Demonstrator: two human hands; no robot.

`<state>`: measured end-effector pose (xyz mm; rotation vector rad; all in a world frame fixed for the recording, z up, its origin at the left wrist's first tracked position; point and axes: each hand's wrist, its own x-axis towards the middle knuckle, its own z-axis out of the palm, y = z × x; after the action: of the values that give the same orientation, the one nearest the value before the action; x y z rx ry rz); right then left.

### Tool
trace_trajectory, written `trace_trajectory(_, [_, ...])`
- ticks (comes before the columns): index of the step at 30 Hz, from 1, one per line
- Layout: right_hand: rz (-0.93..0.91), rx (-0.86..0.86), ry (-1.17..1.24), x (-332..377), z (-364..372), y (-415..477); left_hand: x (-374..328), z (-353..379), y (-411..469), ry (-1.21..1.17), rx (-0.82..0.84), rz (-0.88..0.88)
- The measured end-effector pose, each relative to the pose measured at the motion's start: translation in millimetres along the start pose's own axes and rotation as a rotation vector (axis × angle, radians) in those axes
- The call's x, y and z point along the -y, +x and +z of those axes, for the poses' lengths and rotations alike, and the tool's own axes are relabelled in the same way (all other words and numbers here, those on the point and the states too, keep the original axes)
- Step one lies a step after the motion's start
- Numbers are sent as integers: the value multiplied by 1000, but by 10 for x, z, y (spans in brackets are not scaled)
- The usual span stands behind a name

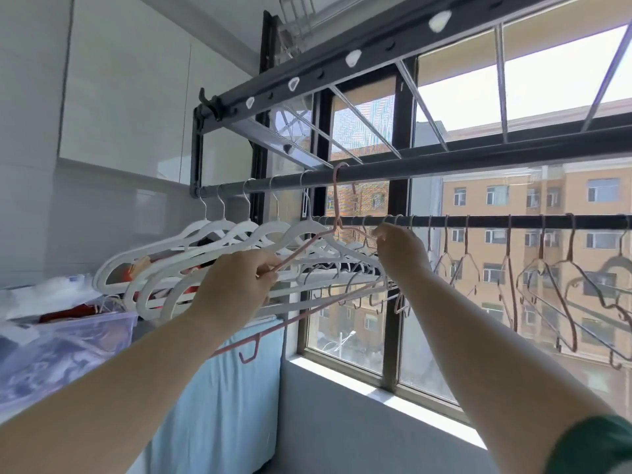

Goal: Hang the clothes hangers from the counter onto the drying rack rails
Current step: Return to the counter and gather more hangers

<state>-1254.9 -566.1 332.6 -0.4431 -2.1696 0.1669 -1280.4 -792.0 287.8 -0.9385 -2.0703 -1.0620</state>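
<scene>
Step in hand, my read: getting the pink hanger (pixel 336 200) onto the upper rail (pixel 290 183).

Both hands are on it:
- left hand (pixel 236 285): fingers curled round the hanger's left arm, near the end
- right hand (pixel 402 248): fingertips pinch the right arm, a little out from the neck

The hanger sits between the hands and above them, tilted with its left end low. Its hook (pixel 340 167) is up at the upper rail, just right of the white hangers (pixel 273 234). I cannot tell whether the hook is over the rail or only in front of it.

To do it well:
- level the hanger first, so the hook opening faces the rail
- lift the hook clear over the rail, then lower until the rail takes the weight
- keep it to the right of the last white hanger to avoid tangling
- release the right hand first, then the left

The lower rail (pixel 485 221) behind already carries a row of thin hangers. Watch the pink hanger's bottom bar, which could snag them.
</scene>
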Motion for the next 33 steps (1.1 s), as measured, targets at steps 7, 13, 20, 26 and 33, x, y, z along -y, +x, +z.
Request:
trace_trajectory(7, [-42, 19, -81, -78, -176, -100, -128, -2, -25, 76, -43, -10])
trace_trajectory(13, [-47, 75, -216, -481, -636, -500, -717, 54, -193, 28, -149, 191])
trace_trajectory(20, [39, 246, -510, -1434, -1755, -1457, -1818, 824, -735, -279, 222, 228])
trace_trajectory(26, [333, 375, -583, -2493, -2933, -2717, -3147, 1630, -1638, -467, 562, 242])
trace_trajectory(33, [821, 394, -529, -3350, -4481, -4503, -4863, 2433, -2943, -576, 902, 359])
